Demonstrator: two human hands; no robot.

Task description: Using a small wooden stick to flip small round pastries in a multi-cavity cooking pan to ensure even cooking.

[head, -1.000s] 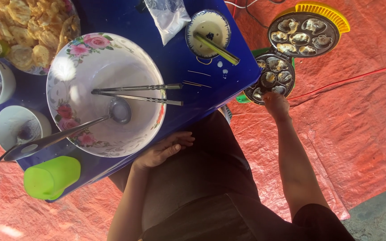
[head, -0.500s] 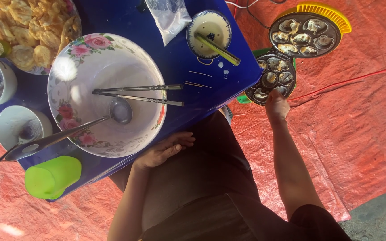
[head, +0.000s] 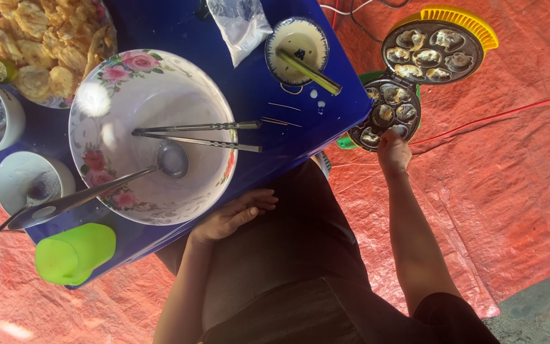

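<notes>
Fingers of the left hand [head: 233, 215] are lying loosely spread and holding nothing on the blue table [head: 249, 95] edge, just at five o'clock of the floral bowl [head: 154, 137]. Right hand [head: 393, 151] fingers are curling narrowly, touching the round mould pan [head: 386, 114] at its six o'clock rim; whether they are pinching anything I cannot tell. At one o'clock beyond, its hinged lid [head: 433, 51] is lying open.

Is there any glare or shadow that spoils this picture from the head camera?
Head view: bright daylight; a white glare spot on the floral bowl rim; the blue table looks deep and dark; the right hand at the round mould pan stays sharp; the orange tarp is evenly lit.
</notes>
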